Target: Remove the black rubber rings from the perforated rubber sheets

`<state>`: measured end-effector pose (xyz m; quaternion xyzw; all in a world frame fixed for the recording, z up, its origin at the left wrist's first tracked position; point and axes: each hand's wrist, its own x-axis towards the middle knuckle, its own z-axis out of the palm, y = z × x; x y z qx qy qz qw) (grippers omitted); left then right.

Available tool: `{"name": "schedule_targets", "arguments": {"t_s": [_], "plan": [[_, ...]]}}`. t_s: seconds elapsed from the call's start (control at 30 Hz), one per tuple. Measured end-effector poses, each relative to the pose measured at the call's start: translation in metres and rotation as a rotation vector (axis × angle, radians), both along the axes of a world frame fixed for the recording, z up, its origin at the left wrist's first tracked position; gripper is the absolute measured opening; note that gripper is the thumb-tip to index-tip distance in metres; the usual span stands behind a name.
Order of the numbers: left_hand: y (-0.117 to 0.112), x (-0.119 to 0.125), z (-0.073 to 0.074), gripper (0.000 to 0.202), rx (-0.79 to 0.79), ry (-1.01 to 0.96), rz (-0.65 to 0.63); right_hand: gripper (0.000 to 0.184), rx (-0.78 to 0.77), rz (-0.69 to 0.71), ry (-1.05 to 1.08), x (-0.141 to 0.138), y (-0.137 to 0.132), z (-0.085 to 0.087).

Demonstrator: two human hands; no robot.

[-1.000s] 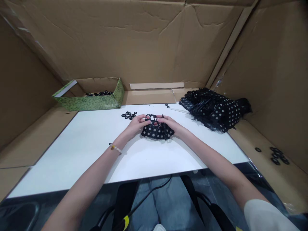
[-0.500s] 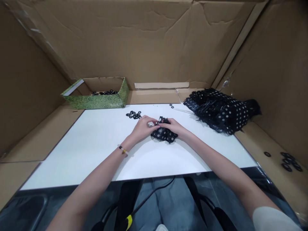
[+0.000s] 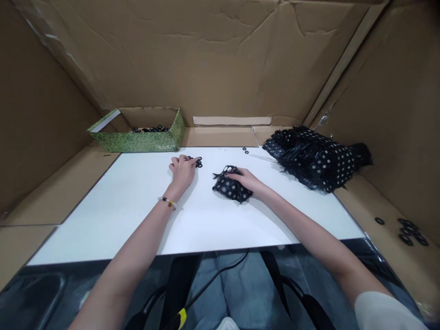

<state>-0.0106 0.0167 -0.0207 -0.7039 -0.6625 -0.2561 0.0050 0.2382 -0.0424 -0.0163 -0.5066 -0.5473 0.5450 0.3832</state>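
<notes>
My right hand [image 3: 250, 180] is closed on the upper right edge of a small black polka-dot plastic bag [image 3: 231, 189], which rests on the white tabletop. A ragged, loose strip sticks out at the bag's upper left; its contents are hidden. To the left, my left hand [image 3: 184, 169] reaches over a small pile of black rings [image 3: 199, 161]. Its fingers are bent and apart, the index fingertip touching the rings. Part of the pile lies hidden under that hand, and I see no ring lifted.
A green patterned box [image 3: 140, 143] with black rings inside stands at the back left. A heap of polka-dot bags [image 3: 316, 160] lies at the right. Several rings [image 3: 412, 231] sit on cardboard at the far right. Cardboard walls [image 3: 213, 59] enclose the tabletop [image 3: 137, 224].
My left hand has let go of the small bag and moved left onto the ring pile. The right hand still holds the bag, which now lies flatter.
</notes>
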Motion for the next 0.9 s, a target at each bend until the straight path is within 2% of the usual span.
{"name": "schedule_targets", "arguments": {"t_s": [0.07,0.13,0.23,0.3,0.37,0.5,0.6,0.67,0.73,0.83,0.9], "plan": [[-0.008,0.009,0.004,0.036,0.041,0.046,-0.073,0.027,-0.013,-0.016,0.017,-0.001,0.001,-0.001],[-0.017,0.020,0.009,0.034,0.037,0.035,-0.240,0.030,-0.040,-0.013,0.074,-0.001,0.002,-0.002],[-0.028,0.037,0.015,0.033,-0.120,-0.064,-0.524,0.032,-0.063,0.018,0.169,-0.001,0.005,-0.005],[-0.032,0.044,0.014,0.033,-0.186,-0.140,-0.599,0.032,-0.058,0.036,0.194,0.000,0.007,-0.007],[-0.032,0.049,0.010,0.033,-0.202,-0.223,-0.613,0.032,-0.031,0.056,0.190,0.000,0.009,-0.010],[-0.019,0.044,0.002,0.026,-0.274,-0.512,-0.550,0.030,0.017,0.028,0.128,0.000,0.010,-0.011],[-0.003,0.026,0.000,0.025,-0.139,-0.669,-0.301,0.023,-0.003,-0.060,0.056,-0.001,0.008,-0.008],[0.005,0.011,0.000,0.026,0.008,-0.608,-0.133,0.021,-0.058,-0.079,0.063,0.000,0.007,-0.006],[0.007,0.002,0.001,0.027,0.071,-0.408,-0.051,0.023,-0.128,-0.058,0.119,0.000,0.006,-0.004],[0.000,0.002,0.003,0.030,0.072,-0.157,-0.024,0.026,-0.169,-0.038,0.187,-0.001,0.004,-0.003],[-0.009,0.012,0.006,0.032,0.075,-0.100,-0.096,0.029,-0.173,-0.044,0.192,-0.001,0.003,-0.001]]}}
